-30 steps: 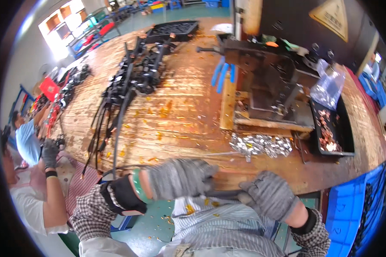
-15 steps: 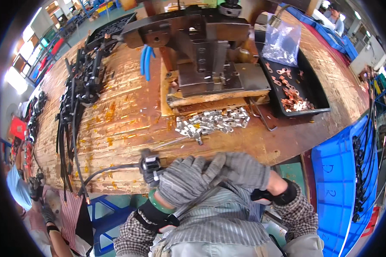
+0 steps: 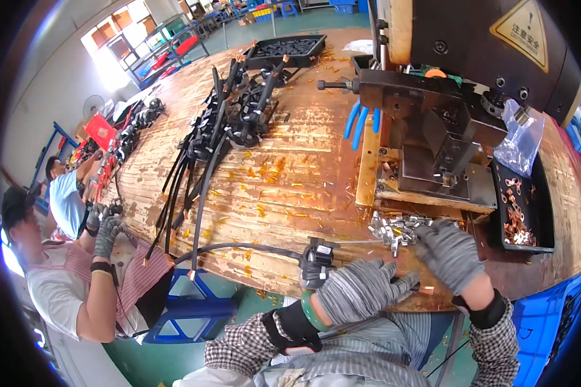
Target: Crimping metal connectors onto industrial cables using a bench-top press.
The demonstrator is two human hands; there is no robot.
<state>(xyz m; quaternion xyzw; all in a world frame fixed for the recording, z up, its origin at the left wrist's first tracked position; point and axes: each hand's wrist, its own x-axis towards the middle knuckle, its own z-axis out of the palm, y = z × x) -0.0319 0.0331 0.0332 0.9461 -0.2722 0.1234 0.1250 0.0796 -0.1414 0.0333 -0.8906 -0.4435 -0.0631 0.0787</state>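
My left hand (image 3: pixel 361 293), in a grey knit glove, is closed around a black cable whose dark end (image 3: pixel 415 286) shows by the fingertips. Beside that wrist, a black plastic connector (image 3: pixel 316 263) lies at the table edge, with a cable (image 3: pixel 239 246) curving away leftward. My gloved right hand (image 3: pixel 452 257) is over the right side of a pile of silver metal terminals (image 3: pixel 394 232). Its fingers are bent downward and blurred, with the tips partly hidden, so I cannot tell whether they hold a terminal.
A dark metal press (image 3: pixel 432 148) stands behind the pile. Black cable assemblies (image 3: pixel 226 122) lie left of it, near blue handles (image 3: pixel 355 124). At right, a black tray (image 3: pixel 529 238) holds copper terminals and a clear bag (image 3: pixel 519 138). Co-workers (image 3: pixel 64 277) sit at left; a blue bin (image 3: pixel 536 329) is at right.
My hands, close together before, have come apart. The right hand has reached forward to the terminal pile. The view has swung left, bringing the co-workers more fully into sight.
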